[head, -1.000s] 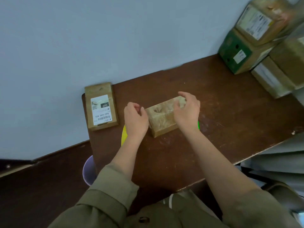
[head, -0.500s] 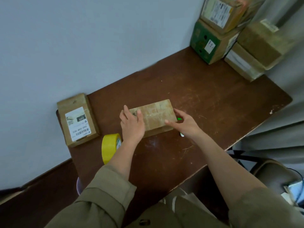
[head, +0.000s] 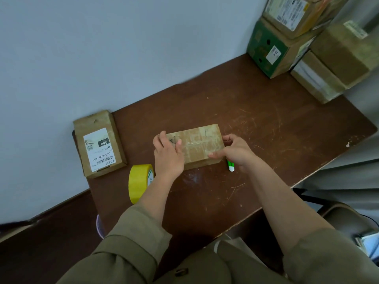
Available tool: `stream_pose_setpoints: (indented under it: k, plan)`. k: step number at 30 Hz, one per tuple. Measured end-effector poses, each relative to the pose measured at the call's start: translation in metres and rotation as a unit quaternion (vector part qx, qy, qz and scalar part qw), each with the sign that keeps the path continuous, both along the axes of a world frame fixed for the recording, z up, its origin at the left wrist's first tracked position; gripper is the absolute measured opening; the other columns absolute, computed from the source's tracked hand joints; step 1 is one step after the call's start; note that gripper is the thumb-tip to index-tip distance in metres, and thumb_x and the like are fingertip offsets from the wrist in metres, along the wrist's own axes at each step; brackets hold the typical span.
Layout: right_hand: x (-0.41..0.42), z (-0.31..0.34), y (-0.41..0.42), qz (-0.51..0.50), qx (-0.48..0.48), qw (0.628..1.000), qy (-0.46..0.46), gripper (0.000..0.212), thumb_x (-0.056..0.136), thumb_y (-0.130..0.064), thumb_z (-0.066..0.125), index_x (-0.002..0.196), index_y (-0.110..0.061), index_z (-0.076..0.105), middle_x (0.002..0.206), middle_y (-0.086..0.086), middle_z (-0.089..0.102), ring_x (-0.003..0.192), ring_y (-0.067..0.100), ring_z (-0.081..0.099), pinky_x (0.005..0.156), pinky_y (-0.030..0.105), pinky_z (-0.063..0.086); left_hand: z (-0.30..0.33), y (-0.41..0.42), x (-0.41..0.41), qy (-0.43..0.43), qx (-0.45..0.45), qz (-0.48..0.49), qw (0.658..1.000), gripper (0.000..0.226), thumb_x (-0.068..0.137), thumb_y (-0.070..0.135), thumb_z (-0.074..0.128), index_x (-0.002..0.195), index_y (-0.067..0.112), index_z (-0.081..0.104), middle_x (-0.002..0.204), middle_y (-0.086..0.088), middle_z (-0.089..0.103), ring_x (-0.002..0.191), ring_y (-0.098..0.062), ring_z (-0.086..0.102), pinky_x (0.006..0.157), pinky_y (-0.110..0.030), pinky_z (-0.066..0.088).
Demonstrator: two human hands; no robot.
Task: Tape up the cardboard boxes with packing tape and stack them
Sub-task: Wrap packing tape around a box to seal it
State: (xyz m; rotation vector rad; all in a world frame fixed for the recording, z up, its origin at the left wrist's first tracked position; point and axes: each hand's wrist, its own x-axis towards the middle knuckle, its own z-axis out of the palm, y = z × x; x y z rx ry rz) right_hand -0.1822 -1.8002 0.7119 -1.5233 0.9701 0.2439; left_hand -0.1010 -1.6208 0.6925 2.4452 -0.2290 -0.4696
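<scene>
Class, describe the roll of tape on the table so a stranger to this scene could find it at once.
Start at the brown table against the pale wall and go to its near left corner, in front of the labelled flat box. Just left of the person's left hand stands the roll of tape, upright on its edge. It is the only round, bright yellow thing among brown cardboard boxes.

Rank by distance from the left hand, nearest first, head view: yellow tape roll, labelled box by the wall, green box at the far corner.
From the left hand:
1. Yellow tape roll: just beside the wrist, on the table's near left.
2. Labelled box: further left, against the wall.
3. Green box: far right corner, bottom of the stack.
</scene>
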Motion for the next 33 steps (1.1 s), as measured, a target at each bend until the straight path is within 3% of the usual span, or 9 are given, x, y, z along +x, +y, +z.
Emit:
stream_pose_setpoints:
  k: [4,8,12,14,16,19,24,28,33]
  plan:
    - [0.002,0.001,-0.003,-0.022,0.03,0.999,-0.001,0.056,0.069,-0.001,0.087,0.117,-0.014,0.061,0.102,-0.006,0.066,0.086,0.005,0.061,0.063,0.016,0.047,-0.001,0.0,-0.001,-0.004,0.005,0.006,1.0,0.059,0.104,0.035,0.039,0.151,0.004,0.02,0.153,-0.019,0.019,0.125,-0.044,0.045,0.104,-0.047,0.038]
    - [-0.002,-0.001,-0.003,-0.013,0.0,0.999,-0.036,0.057,0.081,-0.01,0.082,0.133,-0.012,0.059,0.112,-0.008,0.062,0.082,-0.004,0.054,0.064,0.011,0.041,0.0,-0.003,-0.002,0.0,0.011,0.018,1.0,0.06,0.105,0.036,0.039,0.152,0.005,0.018,0.154,-0.02,0.018,0.127,-0.045,0.043,0.105,-0.047,0.036]
    - [-0.002,-0.004,0.012,0.029,-0.099,0.993,-0.057,0.032,0.102,-0.034,0.055,0.131,-0.022,0.06,0.114,-0.008,0.062,0.095,0.002,0.057,0.09,0.025,0.044,0.0,-0.008,-0.003,0.0,0.016,0.038,0.999,0.062,0.105,0.039,0.038,0.153,0.006,0.016,0.154,-0.02,0.018,0.127,-0.045,0.042,0.104,-0.046,0.037]
    - [0.004,-0.005,0.016,0.012,-0.173,0.983,-0.063,0.042,0.107,-0.043,0.035,0.14,-0.022,0.051,0.136,-0.002,0.057,0.125,0.015,0.052,0.108,0.036,0.038,0.001,-0.009,-0.004,-0.007,0.015,0.039,0.999,0.063,0.104,0.039,0.039,0.152,0.005,0.017,0.153,-0.021,0.019,0.126,-0.044,0.044,0.102,-0.045,0.038]
    - [0.016,-0.004,0.02,0.042,-0.263,0.961,-0.073,0.056,0.106,-0.047,0.027,0.156,-0.021,0.028,0.16,-0.001,0.034,0.148,0.021,0.028,0.119,0.045,0.027,0.0,-0.009,-0.005,-0.009,0.014,0.04,0.999,0.063,0.104,0.038,0.041,0.152,0.005,0.018,0.151,-0.021,0.022,0.124,-0.044,0.045,0.1,-0.045,0.039]
    - [0.034,-0.008,0.03,0.195,-0.39,0.899,-0.044,0.064,0.102,-0.059,0.021,0.158,-0.03,0.014,0.166,-0.004,0.017,0.15,0.026,0.017,0.112,0.056,0.031,-0.002,-0.008,-0.005,-0.021,0.01,0.041,0.999,0.061,0.104,0.037,0.042,0.151,0.004,0.021,0.149,-0.021,0.024,0.121,-0.045,0.047,0.097,-0.048,0.041]
    - [0.048,-0.019,0.035,0.235,-0.477,0.847,0.009,0.049,0.102,-0.055,0.027,0.128,-0.018,0.046,0.133,0.008,0.04,0.111,0.034,0.051,0.077,0.045,0.049,-0.005,-0.007,-0.007,-0.042,-0.009,0.059,0.997,0.053,0.105,0.035,0.037,0.149,0.007,0.028,0.147,-0.016,0.029,0.118,-0.041,0.05,0.093,-0.048,0.044]
    - [0.058,-0.022,0.031,0.207,-0.481,0.852,0.002,0.041,0.104,-0.048,0.027,0.108,-0.014,0.049,0.118,0.007,0.043,0.099,0.032,0.052,0.072,0.045,0.05,-0.002,-0.009,-0.006,-0.017,-0.072,0.119,0.99,0.041,0.106,0.038,0.028,0.136,0.014,0.043,0.136,-0.007,0.037,0.106,-0.027,0.052,0.083,-0.035,0.038]
    - [0.067,-0.026,0.023,0.141,-0.437,0.888,-0.016,0.054,0.106,-0.048,0.015,0.095,-0.014,0.056,0.113,0.004,0.049,0.096,0.029,0.055,0.072,0.039,0.042,-0.007,-0.006,0.016,-0.006,-0.134,0.169,0.976,0.037,0.108,0.032,0.025,0.113,0.004,0.048,0.111,-0.008,0.043,0.087,-0.019,0.042,0.076,-0.027,0.03]
